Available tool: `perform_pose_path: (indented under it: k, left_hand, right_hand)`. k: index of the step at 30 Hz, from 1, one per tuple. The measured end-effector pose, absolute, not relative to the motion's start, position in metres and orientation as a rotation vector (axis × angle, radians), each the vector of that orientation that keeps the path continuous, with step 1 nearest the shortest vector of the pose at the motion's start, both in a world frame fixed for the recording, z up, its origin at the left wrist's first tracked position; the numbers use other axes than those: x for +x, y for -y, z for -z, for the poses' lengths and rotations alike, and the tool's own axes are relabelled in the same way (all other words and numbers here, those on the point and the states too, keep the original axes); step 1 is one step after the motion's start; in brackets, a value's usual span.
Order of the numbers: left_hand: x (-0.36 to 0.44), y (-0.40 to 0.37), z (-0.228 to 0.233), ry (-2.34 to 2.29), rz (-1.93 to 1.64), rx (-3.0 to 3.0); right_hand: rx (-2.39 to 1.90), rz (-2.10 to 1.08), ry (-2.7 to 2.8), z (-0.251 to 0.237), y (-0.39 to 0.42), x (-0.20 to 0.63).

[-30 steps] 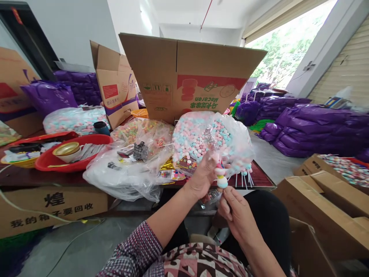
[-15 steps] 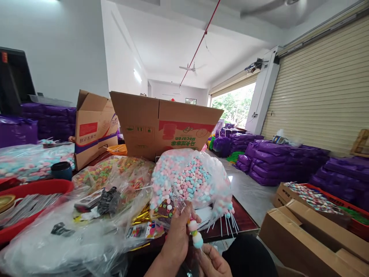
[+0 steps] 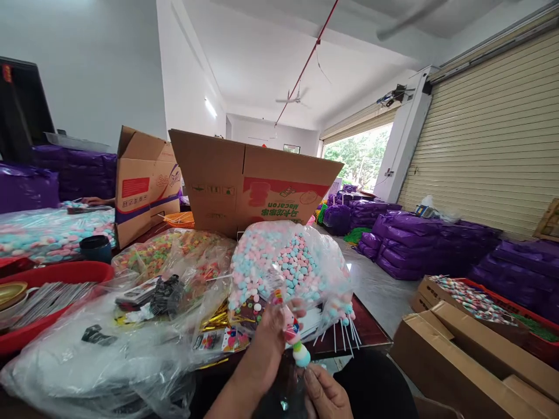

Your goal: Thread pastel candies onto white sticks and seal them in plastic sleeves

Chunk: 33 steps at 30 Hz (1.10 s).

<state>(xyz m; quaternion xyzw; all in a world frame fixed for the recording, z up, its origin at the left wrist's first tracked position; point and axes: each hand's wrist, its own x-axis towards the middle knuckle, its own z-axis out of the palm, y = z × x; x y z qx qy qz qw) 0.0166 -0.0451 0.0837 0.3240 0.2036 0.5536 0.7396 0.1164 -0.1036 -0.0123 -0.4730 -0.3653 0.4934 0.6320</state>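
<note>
Over my lap is a marshmallow skewer (image 3: 302, 354) in pink, green, white and blue, with a colourful printed piece near its upper part and clear wrapping around it. My left hand (image 3: 271, 326), slightly blurred, is closed around the upper part. Below it, my right hand (image 3: 326, 394) pinches the lower end under the blue and white marshmallow. Just beyond my hands sits a big clear bag of pink, blue and white marshmallows (image 3: 292, 262). White sticks (image 3: 345, 334) with marshmallows on their ends poke out at its right side.
A cardboard box (image 3: 209, 174) stands behind the bag. To the left lie a bag of colourful gummies (image 3: 161, 250), clear plastic bags (image 3: 131, 372) and a red basin (image 3: 98, 272) of printed cards. Open cartons (image 3: 463, 361) and purple bundles (image 3: 419, 238) are at the right.
The skewer has turned, and a red and blue printed part now shows by my left hand. My left fingers have loosened and shifted slightly; my right hand keeps pinching the lower end.
</note>
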Motion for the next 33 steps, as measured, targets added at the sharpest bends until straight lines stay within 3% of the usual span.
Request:
perform_pose_path:
  k: [4, 11, 19, 22, 33]
  left_hand:
    - [0.007, 0.037, -0.096, -0.495, -1.326, 0.651]
    - [0.016, 0.027, -0.076, -0.441, -1.328, 0.554]
    - [0.022, 0.018, -0.06, -0.378, -1.266, 0.549]
    - [0.026, 0.021, -0.056, -0.385, -1.246, 0.564]
    - [0.024, 0.013, -0.041, -0.523, -1.215, 0.63]
  right_hand:
    - [-1.171, -1.128, 0.936, 0.006, 0.113, 0.124]
    - [-1.337, -0.864, 1.001, -0.008, 0.127, 0.134]
    - [-1.065, -1.617, 0.71, -0.007, 0.127, 0.128]
    - [-0.98, -1.734, 0.626, -0.008, 0.123, 0.125]
    - [-1.34, -1.213, 0.804, 0.0, 0.112, 0.128]
